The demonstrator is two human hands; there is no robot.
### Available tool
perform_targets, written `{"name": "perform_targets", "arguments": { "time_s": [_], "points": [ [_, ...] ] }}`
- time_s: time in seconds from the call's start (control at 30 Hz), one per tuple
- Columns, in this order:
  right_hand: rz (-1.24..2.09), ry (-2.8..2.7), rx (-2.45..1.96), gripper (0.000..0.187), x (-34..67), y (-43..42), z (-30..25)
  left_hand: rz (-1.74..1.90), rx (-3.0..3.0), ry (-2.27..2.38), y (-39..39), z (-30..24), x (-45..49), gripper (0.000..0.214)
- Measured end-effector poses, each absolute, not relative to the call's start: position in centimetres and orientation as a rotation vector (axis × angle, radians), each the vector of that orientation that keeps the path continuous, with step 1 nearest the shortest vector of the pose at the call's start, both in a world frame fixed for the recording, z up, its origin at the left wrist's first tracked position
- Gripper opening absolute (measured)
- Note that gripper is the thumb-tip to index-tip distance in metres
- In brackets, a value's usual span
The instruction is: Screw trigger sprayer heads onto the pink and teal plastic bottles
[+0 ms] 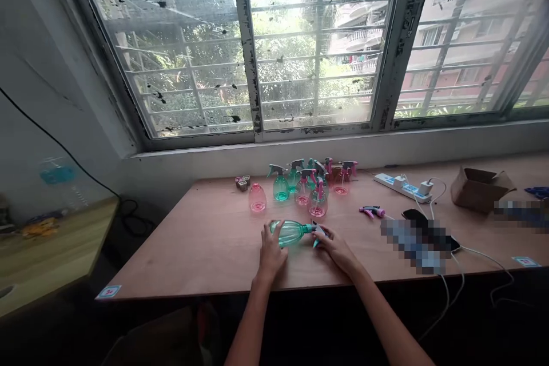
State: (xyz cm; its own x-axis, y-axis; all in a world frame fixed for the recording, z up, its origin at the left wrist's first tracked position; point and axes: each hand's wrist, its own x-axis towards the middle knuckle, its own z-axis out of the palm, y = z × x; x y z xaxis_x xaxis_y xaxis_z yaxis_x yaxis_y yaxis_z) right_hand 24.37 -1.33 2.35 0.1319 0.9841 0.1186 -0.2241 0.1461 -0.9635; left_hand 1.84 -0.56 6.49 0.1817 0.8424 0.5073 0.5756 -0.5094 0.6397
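A clear green spray bottle [292,233] lies on its side just above the table's front part, its neck pointing right. My left hand [273,251] wraps round the bottle's body. At the other end, my right hand [338,247] grips the grey and green spray head [318,233] at the neck; whether its thread is fully seated I cannot tell. Behind them stands a pink bottle [258,199] without a spray head. To its right is a group of several green and pink spray bottles [317,201] with heads on. A loose pink and black spray head [372,211] lies to the right.
The wooden table [184,240] runs along the window wall. A white power strip [402,187] with plugs and cables and an open cardboard box [481,189] stand at the right. Small dark blocks [242,183] sit at the back left. A dark object [418,219] and blurred items lie right.
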Motion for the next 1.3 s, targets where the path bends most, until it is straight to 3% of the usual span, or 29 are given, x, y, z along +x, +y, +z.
{"name": "perform_targets", "arguments": {
  "time_s": [0.17, 0.27, 0.53, 0.7, 0.9, 1.1, 1.3],
  "points": [
    [1.274, -1.078, -0.932, 0.038, 24.6, -0.5, 4.0, 1.23, 2.176, 1.149, 1.4, 6.7, 1.7, 0.057],
    [1.343, -1.161, -0.893, 0.035, 24.6, -0.4, 5.0, 1.244, 2.156, 1.068, 1.6, 6.7, 1.2, 0.05],
    [1.407, -1.255, -0.844, 0.033, 24.9, -0.1, 5.7, 1.215, 1.988, 1.051, 1.4, 6.3, 0.9, 0.059],
    [1.455, -1.308, -0.827, 0.033, 25.1, 0.6, 5.6, 1.247, 1.814, 1.142, 1.2, 6.2, 1.3, 0.082],
    [1.557, -1.436, -0.855, 0.025, 25.9, 2.9, 5.1, 1.23, 1.777, 1.064, 2.7, 5.8, 1.2, 0.08],
    [1.602, -1.468, -0.934, 0.026, 25.6, 5.9, 4.2, 1.095, 1.853, 0.928, 6.2, 7.7, -0.1, 0.04],
    [1.569, -1.43, -0.955, 0.03, 24.4, 6.5, 4.6, 1.012, 1.849, 0.913, 7.9, 9.5, -1.1, 0.035]
  ]
}}
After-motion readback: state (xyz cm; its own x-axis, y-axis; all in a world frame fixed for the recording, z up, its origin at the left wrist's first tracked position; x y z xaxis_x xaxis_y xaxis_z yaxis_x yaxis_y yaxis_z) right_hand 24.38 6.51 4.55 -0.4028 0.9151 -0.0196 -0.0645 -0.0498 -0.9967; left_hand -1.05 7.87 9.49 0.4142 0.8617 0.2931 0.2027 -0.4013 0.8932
